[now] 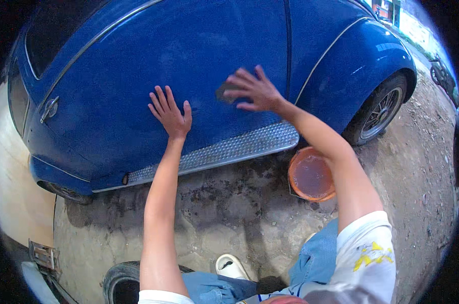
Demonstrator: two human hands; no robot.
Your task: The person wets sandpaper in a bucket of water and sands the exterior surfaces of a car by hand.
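My left hand (171, 115) lies flat against the blue car door (189, 45), fingers stretched and nothing in it. To its right, my right hand (257, 92) is on the same door with fingers spread, slightly smeared by motion. Under its fingers and beside its thumb shows a dark grey-brown pad (223, 92), pressed to the paint; whether it is a sponge, a cloth or a sheet I cannot make out. Below the hands runs the ribbed metal running board (214, 152). Faint pale smudges mark the paint around both hands.
An orange bucket (293, 177) of murky, sudsy liquid stands by the running board's end, close under my right forearm. The car's wheel (378, 112) is at the right. A loose tyre (119, 277) lies by my left arm. The concrete ground (209, 223) has dark wet patches.
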